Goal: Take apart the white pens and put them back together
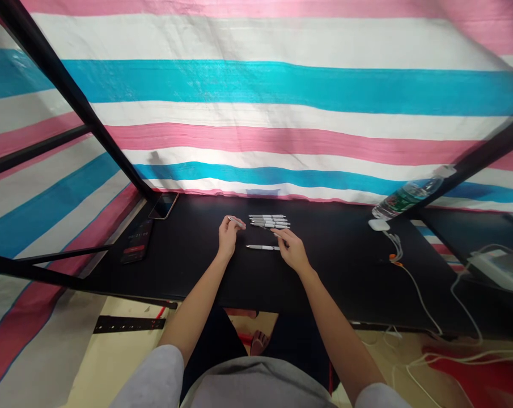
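Note:
Several white-and-grey pens (pixel 268 220) lie side by side in a row on the black table (pixel 222 283). One more pen (pixel 261 247) lies apart, closer to me, its right end reaching under my right hand. My left hand (pixel 228 235), left of the row, is closed with its fingertips pinching a short white-and-silver pen piece (pixel 236 221). My right hand (pixel 293 249), at the near right of the row, pinches a slim pen part (pixel 275 232) that points left. The fingers partly cover both held pieces, so their full shape is hidden.
Two phones lie at the left, one dark-screened (pixel 164 205) and one lit (pixel 137 242). At the right a water bottle (pixel 403 198) leans near a white charger (pixel 378 225) with cables (pixel 418 289). Black frame bars (pixel 64 90) and striped sheeting (pixel 256 85) enclose the table.

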Available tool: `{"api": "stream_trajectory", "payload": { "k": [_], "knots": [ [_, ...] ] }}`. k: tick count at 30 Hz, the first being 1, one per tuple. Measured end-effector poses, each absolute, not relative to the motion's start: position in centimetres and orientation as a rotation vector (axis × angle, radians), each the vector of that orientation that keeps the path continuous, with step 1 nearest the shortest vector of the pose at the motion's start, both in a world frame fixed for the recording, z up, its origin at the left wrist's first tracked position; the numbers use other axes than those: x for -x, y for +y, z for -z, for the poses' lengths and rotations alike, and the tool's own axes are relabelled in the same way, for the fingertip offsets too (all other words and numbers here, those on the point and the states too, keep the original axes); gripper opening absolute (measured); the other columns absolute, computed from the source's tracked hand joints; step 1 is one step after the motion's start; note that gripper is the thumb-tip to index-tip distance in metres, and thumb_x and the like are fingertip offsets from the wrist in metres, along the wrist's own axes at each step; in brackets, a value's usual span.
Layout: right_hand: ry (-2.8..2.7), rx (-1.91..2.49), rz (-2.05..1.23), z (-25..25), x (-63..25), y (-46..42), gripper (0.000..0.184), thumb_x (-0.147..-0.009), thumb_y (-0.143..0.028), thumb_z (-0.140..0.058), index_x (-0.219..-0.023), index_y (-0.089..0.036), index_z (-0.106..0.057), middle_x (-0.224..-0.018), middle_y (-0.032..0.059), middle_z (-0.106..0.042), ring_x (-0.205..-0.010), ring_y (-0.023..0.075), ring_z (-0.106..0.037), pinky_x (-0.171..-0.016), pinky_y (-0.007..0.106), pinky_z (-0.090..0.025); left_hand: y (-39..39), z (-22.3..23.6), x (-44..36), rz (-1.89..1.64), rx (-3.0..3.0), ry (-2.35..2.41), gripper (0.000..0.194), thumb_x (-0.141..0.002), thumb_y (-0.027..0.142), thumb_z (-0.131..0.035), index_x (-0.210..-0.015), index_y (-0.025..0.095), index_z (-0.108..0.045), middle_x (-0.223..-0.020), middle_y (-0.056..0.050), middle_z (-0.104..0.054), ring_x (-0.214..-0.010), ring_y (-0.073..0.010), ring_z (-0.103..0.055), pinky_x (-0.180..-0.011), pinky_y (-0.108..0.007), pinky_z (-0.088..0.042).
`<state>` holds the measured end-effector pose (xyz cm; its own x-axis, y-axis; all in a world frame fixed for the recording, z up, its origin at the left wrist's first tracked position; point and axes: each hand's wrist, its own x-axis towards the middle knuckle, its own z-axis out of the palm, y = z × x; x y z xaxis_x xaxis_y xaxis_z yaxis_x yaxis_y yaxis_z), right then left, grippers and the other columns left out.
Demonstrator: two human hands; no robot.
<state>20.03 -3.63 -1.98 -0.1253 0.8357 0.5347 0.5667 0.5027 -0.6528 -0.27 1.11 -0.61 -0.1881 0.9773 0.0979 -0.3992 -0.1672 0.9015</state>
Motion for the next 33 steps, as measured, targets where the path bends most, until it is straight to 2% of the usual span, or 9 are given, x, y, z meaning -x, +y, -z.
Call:
{"api": "stream_trajectory", "payload": {
  "k": [4, 8, 11, 13, 18, 24, 29, 33],
  "knots": [
    [-1.807, 1.183, -0.352, 2.0, -20.0, -3.6, 0.035, -0.093, -0.019, -0.041, -0.118, -0.024, -0.066, -0.094, 0.0064, -0.065, -0.082, 0.0172, -0.062, -0.078, 0.030, -0.051, 1.2, 0.8, 0.2, -1.552, -0.899, 0.866, 0.006, -0.079, 0.021, -0.050, -0.074, 0.018, -0.052, -0.060, 0.002, -0.047, -0.052, -0.0090, -0.046, -0.052, -0.022, -0.041],
    [-1.831, 1.189, -0.336, 1.9, -19.9, -3.7, 0.037, -0.094, -0.019, -0.040, -0.121, -0.025, -0.064, -0.094, 0.0064, -0.065, -0.084, 0.0172, -0.062, -0.077, 0.030, -0.051, 0.9, 0.8, -0.1, -1.464, -0.983, 0.878, 0.007, -0.078, 0.022, -0.059, -0.083, 0.018, -0.056, -0.059, 0.006, -0.035, -0.047, -0.0057, -0.032, -0.046, -0.019, -0.031],
    [-1.849, 1.176, -0.326, 1.7, -19.8, -3.9, 0.038, -0.094, -0.019, -0.039, -0.123, -0.026, -0.063, -0.094, 0.0064, -0.064, -0.086, 0.0176, -0.062, -0.080, 0.030, -0.051, 0.4, 0.7, -0.2, -1.323, -1.149, 0.917, 0.022, -0.076, 0.028, -0.067, -0.095, 0.018, -0.062, -0.062, 0.007, -0.037, -0.048, -0.0052, -0.032, -0.046, -0.019, -0.029],
    [-1.867, 1.167, -0.325, 1.7, -19.7, -4.0, 0.039, -0.094, -0.018, -0.039, -0.125, -0.026, -0.062, -0.096, 0.0064, -0.064, -0.087, 0.0176, -0.062, -0.081, 0.030, -0.051, 0.1, 0.7, -0.2, -1.228, -1.290, 0.953, 0.027, -0.076, 0.035, -0.069, -0.097, 0.017, -0.066, -0.060, 0.006, -0.038, -0.050, -0.0058, -0.033, -0.047, -0.019, -0.029],
    [-1.945, 1.126, -0.272, 1.9, -19.6, -4.0, 0.043, -0.094, -0.015, -0.038, -0.128, -0.028, -0.060, -0.097, 0.0061, -0.064, -0.089, 0.0180, -0.061, -0.083, 0.031, -0.051, -0.1, 0.7, -0.1, -1.153, -1.487, 1.049, 0.032, -0.077, 0.045, -0.068, -0.086, 0.014, -0.070, -0.054, 0.005, -0.038, -0.049, -0.0066, -0.032, -0.046, -0.020, -0.027],
    [-1.964, 1.087, -0.242, 1.7, -19.6, -4.2, 0.045, -0.093, -0.012, -0.038, -0.128, -0.029, -0.060, -0.097, 0.0060, -0.064, -0.089, 0.0189, -0.060, -0.082, 0.032, -0.051, -0.3, 0.4, -0.1, -1.092, -1.566, 1.051, 0.031, -0.079, 0.044, -0.067, -0.089, 0.015, -0.072, -0.055, 0.004, -0.043, -0.050, -0.0076, -0.037, -0.047, -0.021, -0.029],
    [-1.859, 1.151, -0.291, 1.7, -19.4, -4.1, 0.039, -0.091, -0.016, -0.044, -0.126, -0.024, -0.059, -0.097, 0.0065, -0.067, -0.087, 0.0190, -0.062, -0.081, 0.033, -0.052, 0.1, 0.8, -0.1, -1.231, -1.388, 1.064, 0.032, -0.076, 0.046, -0.069, -0.083, 0.015, -0.069, -0.056, 0.005, -0.041, -0.047, -0.0059, -0.034, -0.045, -0.020, -0.028],
    [-1.536, 1.274, -0.371, 1.9, -19.7, -3.6, 0.023, -0.086, -0.024, -0.053, -0.107, -0.019, -0.062, -0.098, 0.0085, -0.069, -0.082, 0.0189, -0.065, -0.071, 0.031, -0.054, 0.8, 1.0, 0.1, -1.403, -1.117, 1.030, 0.033, -0.074, 0.048, -0.070, -0.079, 0.017, -0.061, -0.053, 0.008, -0.033, -0.043, -0.0047, -0.029, -0.043, -0.020, -0.025]
  ]
}}
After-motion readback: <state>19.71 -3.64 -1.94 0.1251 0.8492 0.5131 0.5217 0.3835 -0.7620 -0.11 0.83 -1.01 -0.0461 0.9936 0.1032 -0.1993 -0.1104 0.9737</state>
